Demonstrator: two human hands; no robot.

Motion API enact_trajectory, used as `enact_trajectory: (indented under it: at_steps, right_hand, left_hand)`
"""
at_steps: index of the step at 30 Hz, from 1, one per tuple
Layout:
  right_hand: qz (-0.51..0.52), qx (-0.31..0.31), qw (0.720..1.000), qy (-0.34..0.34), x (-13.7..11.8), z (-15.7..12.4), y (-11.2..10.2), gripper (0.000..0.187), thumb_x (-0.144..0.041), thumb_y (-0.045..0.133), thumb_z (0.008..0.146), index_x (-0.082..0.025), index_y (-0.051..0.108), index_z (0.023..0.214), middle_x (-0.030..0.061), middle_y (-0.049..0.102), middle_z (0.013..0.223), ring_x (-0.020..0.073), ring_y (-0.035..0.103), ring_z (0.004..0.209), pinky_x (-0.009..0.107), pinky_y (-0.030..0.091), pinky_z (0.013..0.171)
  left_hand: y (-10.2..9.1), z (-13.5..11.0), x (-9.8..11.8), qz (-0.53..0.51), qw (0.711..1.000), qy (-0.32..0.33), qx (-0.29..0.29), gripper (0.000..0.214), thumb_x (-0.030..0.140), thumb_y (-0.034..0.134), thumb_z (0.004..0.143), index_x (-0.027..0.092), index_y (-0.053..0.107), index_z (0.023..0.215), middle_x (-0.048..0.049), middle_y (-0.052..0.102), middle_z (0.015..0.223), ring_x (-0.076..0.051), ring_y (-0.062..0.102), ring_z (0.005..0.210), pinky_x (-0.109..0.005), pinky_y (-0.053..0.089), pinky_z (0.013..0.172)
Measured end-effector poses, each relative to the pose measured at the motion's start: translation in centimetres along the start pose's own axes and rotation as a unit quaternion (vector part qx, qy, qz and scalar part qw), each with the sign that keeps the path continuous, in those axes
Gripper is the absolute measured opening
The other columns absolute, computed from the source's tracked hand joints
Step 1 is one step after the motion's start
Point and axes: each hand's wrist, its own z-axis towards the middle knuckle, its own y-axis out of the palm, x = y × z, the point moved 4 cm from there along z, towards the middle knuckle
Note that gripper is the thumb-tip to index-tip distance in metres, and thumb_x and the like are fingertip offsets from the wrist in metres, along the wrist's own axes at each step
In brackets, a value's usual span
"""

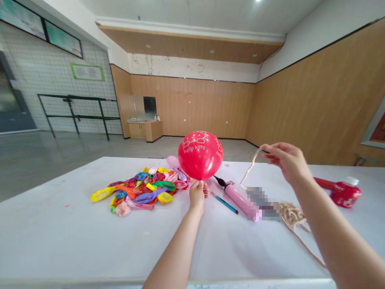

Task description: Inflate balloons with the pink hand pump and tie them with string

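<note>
My left hand (197, 193) pinches the neck of an inflated red balloon (200, 154) printed with white lettering, holding it upright just above the white table (60, 233). My right hand (285, 160) is raised to the right, fingers closed on a pale ribbon (249, 170) that loops down to a tangled bundle of ribbon (291, 214) on the table. A pink hand pump (239, 197) lies between the hands, beside a blue pen (224, 202).
A pile of several uninflated coloured balloons (141, 189) lies left of the red balloon. A red bottle with a white cap (345, 193) lies at the right. A blurred patch covers something by the pump. Beyond the table are open floor, a green rail and wood-panelled walls.
</note>
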Motion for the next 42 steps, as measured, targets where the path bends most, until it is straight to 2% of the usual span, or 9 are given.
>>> enact_trajectory:
  at_steps: [5,8,11,15,21,26,30,38,42]
  right_hand:
    - [0.127,0.045,0.979,-0.154,-10.5,-3.3,-1.4,0.012,-0.026,0.069,0.078,-0.018,0.061,0.075,0.0084,0.072,0.085,0.0154,0.070,0.073,0.032,0.057,0.071]
    - [0.171,0.027,0.965,-0.197,-12.0,-4.2,0.6,0.012,-0.026,0.070,0.078,-0.019,0.061,0.076,0.0069,0.072,0.085,0.0146,0.070,0.072,0.033,0.057,0.073]
    - [0.194,-0.061,0.971,-0.127,-8.9,-4.5,4.8,0.019,-0.033,0.074,0.075,-0.019,0.061,0.076,0.0050,0.072,0.087,0.0148,0.069,0.076,0.033,0.056,0.076]
    - [0.205,-0.176,0.962,0.045,-1.3,-5.5,11.0,0.027,-0.041,0.075,0.072,-0.019,0.060,0.073,0.0037,0.072,0.079,0.0156,0.068,0.072,0.031,0.055,0.074]
    - [0.362,-0.225,0.891,0.158,5.4,-6.6,15.6,0.024,-0.039,0.075,0.070,-0.020,0.060,0.071,0.0018,0.071,0.074,0.0164,0.067,0.067,0.030,0.055,0.071]
    - [0.394,-0.227,0.870,0.192,8.2,-7.5,16.7,0.022,-0.035,0.076,0.069,-0.019,0.061,0.071,0.0032,0.070,0.074,0.0175,0.068,0.068,0.030,0.055,0.068]
    - [0.409,-0.178,0.882,0.152,9.2,-7.7,16.2,0.017,-0.031,0.074,0.071,-0.020,0.061,0.071,0.0025,0.070,0.077,0.0158,0.067,0.072,0.029,0.054,0.073]
    - [0.421,-0.115,0.898,0.045,7.8,-7.1,14.0,0.010,-0.028,0.068,0.077,-0.021,0.062,0.072,0.0009,0.068,0.080,0.0155,0.065,0.078,0.031,0.050,0.083]
    - [0.412,-0.093,0.906,0.018,7.9,-6.8,13.9,0.009,-0.028,0.067,0.077,-0.022,0.061,0.073,-0.0004,0.066,0.076,0.0146,0.062,0.076,0.031,0.049,0.082]
  left_hand:
    - [-0.2,0.1,0.2,0.036,0.999,0.007,0.004,0.046,0.059,0.067,0.066,0.014,0.055,0.067,-0.0008,0.055,0.053,-0.010,0.049,0.040,-0.020,0.035,0.040]
    - [-0.3,0.1,0.3,0.045,0.999,0.003,0.007,0.046,0.060,0.065,0.066,0.014,0.055,0.068,-0.0007,0.056,0.055,-0.010,0.050,0.042,-0.020,0.036,0.040]
    - [-0.4,0.0,0.4,0.053,0.999,0.001,0.006,0.045,0.059,0.063,0.067,0.015,0.055,0.068,0.0002,0.055,0.055,-0.010,0.050,0.043,-0.021,0.037,0.041]
    - [-0.6,0.2,0.2,0.058,0.998,-0.007,0.005,0.042,0.056,0.064,0.068,0.015,0.054,0.068,0.0004,0.056,0.056,-0.009,0.051,0.042,-0.020,0.036,0.041]
    - [-0.6,0.6,-0.1,0.016,1.000,-0.017,0.014,0.034,0.046,0.067,0.070,0.016,0.051,0.069,0.0018,0.057,0.058,-0.007,0.047,0.038,-0.018,0.030,0.038]
    - [0.6,-0.2,0.0,-0.058,0.993,-0.076,-0.073,0.031,0.040,0.070,0.069,0.017,0.048,0.071,0.0053,0.050,0.049,-0.006,0.044,0.036,-0.016,0.026,0.036]
    - [0.9,-0.8,-0.1,-0.027,0.988,-0.106,-0.109,0.032,0.043,0.069,0.070,0.017,0.050,0.074,0.0019,0.056,0.052,-0.009,0.051,0.040,-0.017,0.034,0.039]
    - [1.5,-1.0,-0.1,0.139,0.977,-0.022,-0.161,0.035,0.049,0.053,0.079,0.018,0.047,0.065,0.0025,0.050,0.048,-0.009,0.042,0.036,-0.020,0.028,0.036]
    - [2.0,-1.0,0.2,0.209,0.958,0.067,-0.182,0.036,0.044,0.045,0.085,0.019,0.043,0.060,0.0042,0.043,0.046,-0.009,0.036,0.036,-0.022,0.026,0.040]
